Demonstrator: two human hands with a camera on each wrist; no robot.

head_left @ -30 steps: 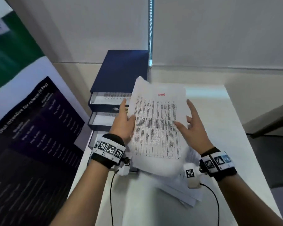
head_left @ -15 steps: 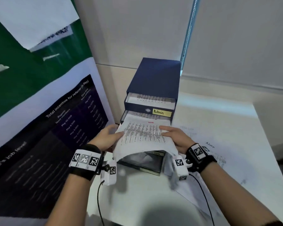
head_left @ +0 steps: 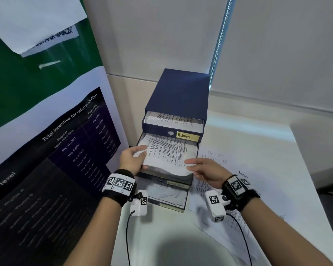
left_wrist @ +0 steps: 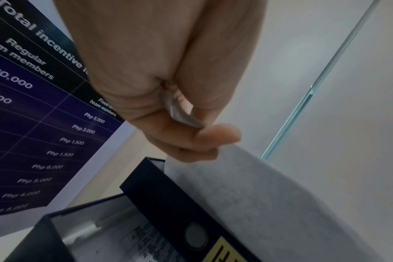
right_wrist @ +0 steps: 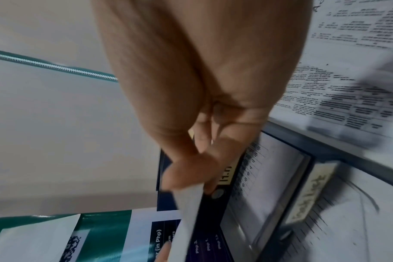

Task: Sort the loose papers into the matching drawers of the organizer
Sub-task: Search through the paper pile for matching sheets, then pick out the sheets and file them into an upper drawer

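A navy organizer (head_left: 179, 93) stands at the table's back left with several drawers pulled out. Its top drawer, labelled "Admin" (head_left: 186, 135), holds printed sheets. A printed paper stack (head_left: 167, 152) lies partly in the second drawer, its near edge sagging over the drawer front. My left hand (head_left: 132, 160) pinches the stack's left edge between thumb and fingers, and the left wrist view shows that left hand (left_wrist: 191, 141) gripping the paper (left_wrist: 258, 195). My right hand (head_left: 204, 167) holds the stack's near right corner, thumb on top. The right wrist view shows the right hand (right_wrist: 191, 170) at the paper's edge (right_wrist: 188, 200).
Loose printed papers (head_left: 229, 189) lie on the white table (head_left: 267, 150) right of the organizer, one with "Admin" handwritten on it. A large poster (head_left: 56, 150) leans close on the left. Two lower drawers (head_left: 167, 196) hold papers. A wall stands behind the organizer.
The paper stack went from upright in front of me down flat into the second drawer, and it has slid further in. Both hands followed it down and forward.
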